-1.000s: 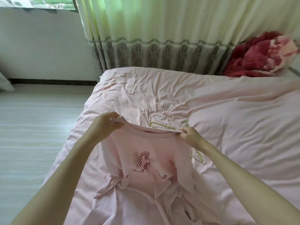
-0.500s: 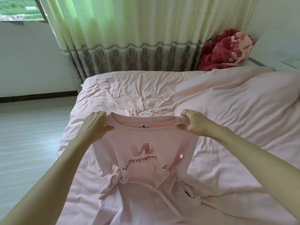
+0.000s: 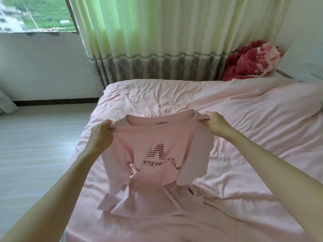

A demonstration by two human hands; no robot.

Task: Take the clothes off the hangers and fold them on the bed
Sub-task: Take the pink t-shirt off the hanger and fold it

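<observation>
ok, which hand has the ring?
The right hand, gripping the shirt at its right shoulder; a band shows on one finger. The left hand shows none.

T-shirt [image 3: 157, 165] on bed [image 3: 244, 128]; blanket [image 3: 251, 62] seemingly behind, right

Two bare forearms, no sleeves in view. Thin silver ring [image 3: 206, 112] on a finger of the right hand [image 3: 215, 124]; left hand [image 3: 101, 136] unadorned.

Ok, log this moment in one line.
left hand: grips T-shirt shoulder | right hand: grips other shoulder | shirt: hem on bed
</observation>
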